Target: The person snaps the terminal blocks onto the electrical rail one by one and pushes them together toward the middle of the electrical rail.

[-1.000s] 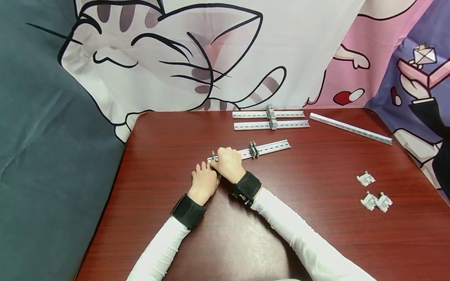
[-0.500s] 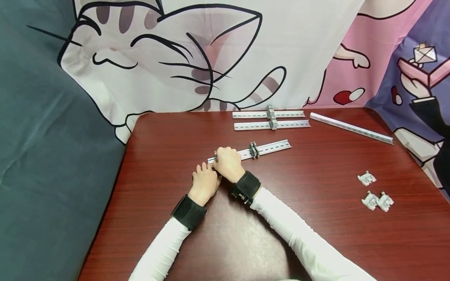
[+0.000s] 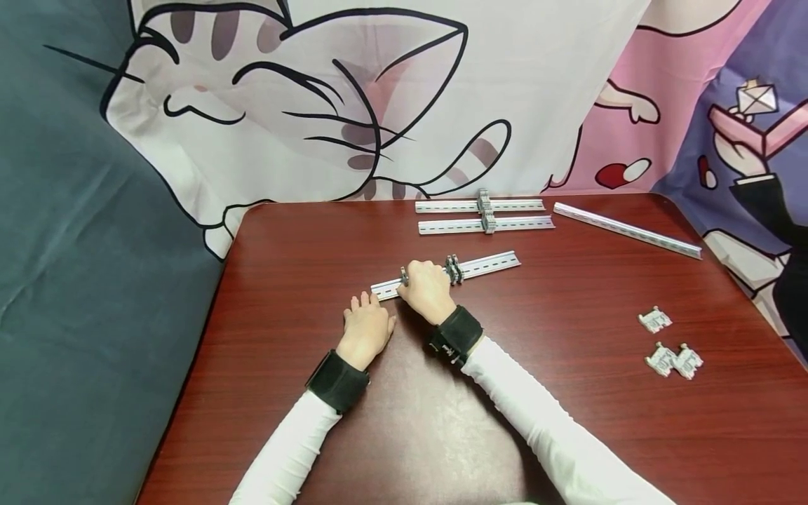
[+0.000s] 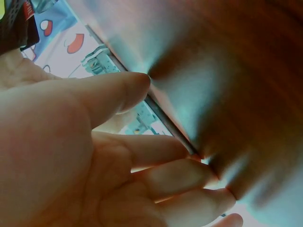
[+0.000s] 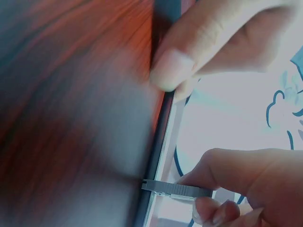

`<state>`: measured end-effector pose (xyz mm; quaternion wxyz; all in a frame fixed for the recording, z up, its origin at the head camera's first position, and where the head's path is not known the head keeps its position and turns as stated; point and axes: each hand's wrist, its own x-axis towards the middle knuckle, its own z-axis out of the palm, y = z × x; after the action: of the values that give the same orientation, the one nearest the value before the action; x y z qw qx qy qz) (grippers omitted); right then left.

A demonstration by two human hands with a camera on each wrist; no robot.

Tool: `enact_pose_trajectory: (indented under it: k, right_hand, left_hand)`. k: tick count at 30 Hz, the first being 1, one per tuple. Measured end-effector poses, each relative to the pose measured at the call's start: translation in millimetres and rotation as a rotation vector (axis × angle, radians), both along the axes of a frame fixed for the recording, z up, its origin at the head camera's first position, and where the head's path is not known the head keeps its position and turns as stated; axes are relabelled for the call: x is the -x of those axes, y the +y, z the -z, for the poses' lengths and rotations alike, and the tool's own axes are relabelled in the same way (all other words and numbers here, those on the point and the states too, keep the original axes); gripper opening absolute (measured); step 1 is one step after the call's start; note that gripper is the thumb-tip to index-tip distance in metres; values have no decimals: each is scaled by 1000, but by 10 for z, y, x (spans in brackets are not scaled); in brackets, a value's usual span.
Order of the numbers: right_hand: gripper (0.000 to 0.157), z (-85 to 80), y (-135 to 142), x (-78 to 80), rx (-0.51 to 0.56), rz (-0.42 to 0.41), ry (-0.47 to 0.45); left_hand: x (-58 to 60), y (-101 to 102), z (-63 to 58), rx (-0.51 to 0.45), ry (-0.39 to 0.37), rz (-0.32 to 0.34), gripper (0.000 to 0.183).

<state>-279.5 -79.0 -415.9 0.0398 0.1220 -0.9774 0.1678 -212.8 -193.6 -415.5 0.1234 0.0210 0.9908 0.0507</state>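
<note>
A slotted metal DIN rail (image 3: 492, 264) lies at a slant in the middle of the table. My right hand (image 3: 431, 291) pinches a thin grey terminal block (image 5: 173, 189) between thumb and fingers; the right wrist view shows its lower end at the rail. Just right of that hand, a small group of grey terminal blocks (image 3: 454, 270) stands upright on the same rail. My left hand (image 3: 366, 328) has its extended fingertips against the rail's left end, its thumb apart from the fingers. In the left wrist view the left fingers (image 4: 175, 177) touch the rail's edge.
Behind, two parallel rails (image 3: 442, 227) are bridged by a row of terminal blocks (image 3: 487, 210). A bare rail (image 3: 631, 231) lies slanted at the back right. Several loose pale blocks (image 3: 663, 360) lie on the right of the brown table (image 3: 568, 337). A printed curtain (image 3: 536, 84) hangs behind.
My right hand has moved right along the rail with the terminal block, closer to the standing group, uncovering the rail's left end. My left hand has stayed in place.
</note>
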Motion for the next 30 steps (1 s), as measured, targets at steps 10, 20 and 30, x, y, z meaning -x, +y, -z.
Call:
enact_pose_trajectory:
  k: [10,20,30]
  right_hand:
    - [24,3,180,38,-30,67,18]
    - [26,17,356,49,0,130,75]
    - [33,40,538,89,57,189,108]
  left_hand:
    - [11,10,7,-1,-2,-3,58]
    - [-8,4,6,-16,-3,1,60]
    - [-14,13,-19,-29,-22,8,57]
